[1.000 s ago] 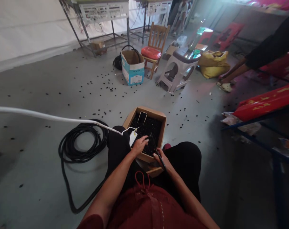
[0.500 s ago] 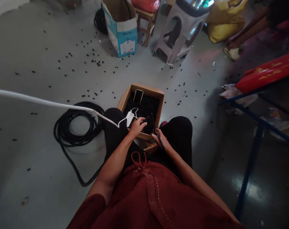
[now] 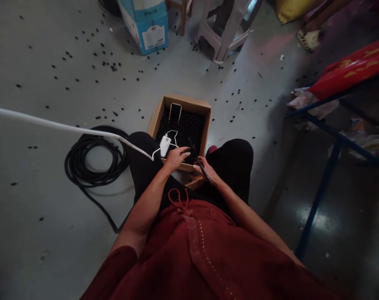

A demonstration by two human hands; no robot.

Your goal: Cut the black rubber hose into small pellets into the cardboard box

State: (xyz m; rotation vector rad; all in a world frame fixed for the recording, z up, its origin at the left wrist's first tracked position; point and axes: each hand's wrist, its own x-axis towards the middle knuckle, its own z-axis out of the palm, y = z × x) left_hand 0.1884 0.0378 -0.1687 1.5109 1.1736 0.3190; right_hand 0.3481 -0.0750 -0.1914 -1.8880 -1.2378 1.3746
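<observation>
Between my knees stands a cardboard box [image 3: 206, 139] with many small black pieces [image 3: 191, 123] inside. My left hand [image 3: 175, 159] is over its near edge, fingers closed on a small black piece whose outline is hard to make out. My right hand [image 3: 208, 170] grips a long, thin dark tool [image 3: 204, 168], which points up and left over the box. Its tip meets the dark area at my left fingertips; whether it touches the piece I cannot tell. Inside the box are a phone-like dark rectangle [image 3: 175, 111] with a pale rim and a white power bank [image 3: 165, 146] with a white cable.
A coiled black hose [image 3: 73, 164] lies on the floor at left, and a white cable [image 3: 52, 127] crosses above it. Black pieces dot the floor. Ahead stand a blue carton [image 3: 154, 35] and a grey plastic stool [image 3: 222, 41]. A blue metal frame [image 3: 320, 196] is at right.
The view has tilted, so the box and floor items sit higher in the picture. My hands are closer together, and the tool's tip has come nearer my left fingertips.
</observation>
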